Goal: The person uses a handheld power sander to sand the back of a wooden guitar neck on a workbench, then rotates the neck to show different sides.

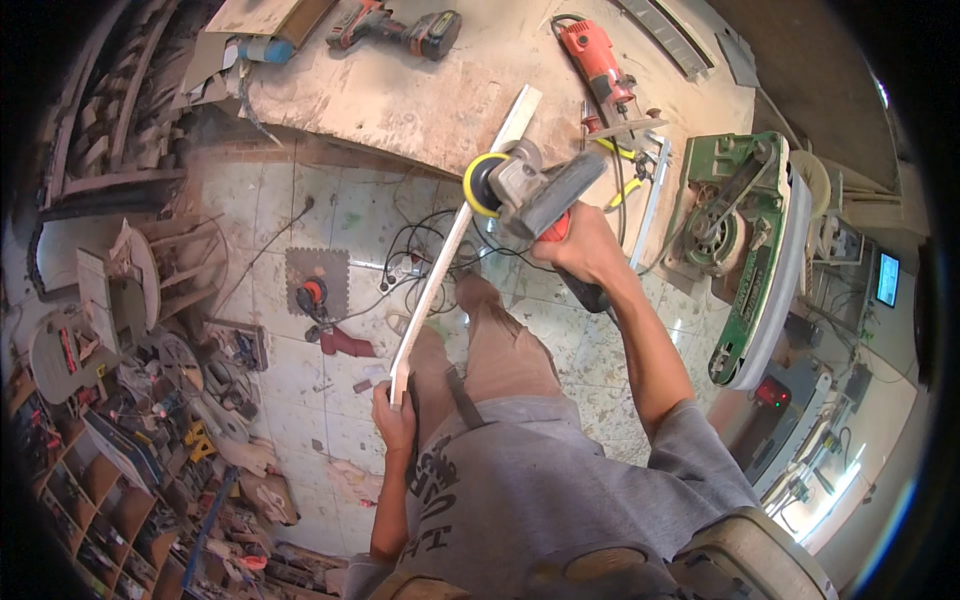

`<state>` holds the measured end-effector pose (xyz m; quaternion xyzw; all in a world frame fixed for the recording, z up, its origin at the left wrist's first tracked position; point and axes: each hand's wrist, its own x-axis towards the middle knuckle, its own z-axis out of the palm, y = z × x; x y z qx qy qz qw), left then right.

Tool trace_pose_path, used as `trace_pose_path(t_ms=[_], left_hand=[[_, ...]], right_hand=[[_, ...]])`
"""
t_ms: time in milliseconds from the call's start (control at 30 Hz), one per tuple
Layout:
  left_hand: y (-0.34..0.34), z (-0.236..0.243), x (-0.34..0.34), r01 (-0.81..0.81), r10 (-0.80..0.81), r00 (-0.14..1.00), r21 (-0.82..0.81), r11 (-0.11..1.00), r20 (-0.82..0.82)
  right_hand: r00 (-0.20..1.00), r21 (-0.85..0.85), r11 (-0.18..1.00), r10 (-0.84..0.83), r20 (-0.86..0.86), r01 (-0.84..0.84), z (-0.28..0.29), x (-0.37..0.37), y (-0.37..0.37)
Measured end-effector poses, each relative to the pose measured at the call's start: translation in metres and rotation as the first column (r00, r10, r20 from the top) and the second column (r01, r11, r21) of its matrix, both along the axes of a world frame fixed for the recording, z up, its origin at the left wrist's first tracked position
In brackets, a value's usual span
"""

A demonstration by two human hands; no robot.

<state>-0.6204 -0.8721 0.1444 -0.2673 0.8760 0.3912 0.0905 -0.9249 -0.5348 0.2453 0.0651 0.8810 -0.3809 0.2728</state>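
A long, narrow pale wooden strip (430, 290) runs slantwise from low beside my legs up to the workbench (420, 110), its far end resting over the bench edge. My left hand (396, 424) is closed around its lower end. My right hand (592, 246) grips the red and black handle of an angle grinder (520, 192), which has a yellow-rimmed disc (484, 184) and a dusty grey guard-like part. The disc is at the strip's upper part; whether it touches the wood cannot be made out. The grinder partly covers the strip there.
On the bench lie a cordless drill (400, 28), a red corded power tool (597, 62) and a yellow-handled tool (627, 188). A green belt sander (735, 190) stands at right. Black cables (408, 250) tangle on the floor. Cluttered shelves (105, 470) fill the lower left.
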Motion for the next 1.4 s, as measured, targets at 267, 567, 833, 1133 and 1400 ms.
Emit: trace_pose_path(t_ms=[267, 567, 833, 1133, 1400], left_hand=[[0.001, 0.007, -0.002, -0.012, 0.012, 1.0, 0.03, 0.999, 0.005], [-0.002, 0.008, -0.002, 0.057, -0.057, 0.998, 0.003, 0.998, -0.032], [0.0, 0.01, -0.001, 0.057, -0.057, 0.998, 0.019, 0.998, -0.021], [-0.002, 0.008, 0.003, 0.087, -0.087, 0.996, 0.019, 0.996, -0.024], [-0.001, 0.017, 0.0, 0.134, -0.134, 0.988, -0.004, 0.991, -0.074]], right_hand=[[1.0, 0.001, 1.0, 0.018, 0.0, -0.018, 0.003, 0.004, -0.003], [0.989, 0.12, 0.988, 0.111, -0.1, -0.099, 0.007, 0.004, -0.003], [0.961, 0.172, 0.956, 0.258, -0.097, -0.24, 0.014, 0.014, -0.01], [0.957, 0.14, 0.956, 0.272, -0.098, -0.257, 0.024, 0.02, -0.021], [0.938, 0.041, 0.947, 0.322, -0.132, -0.319, 0.022, 0.028, -0.023]])
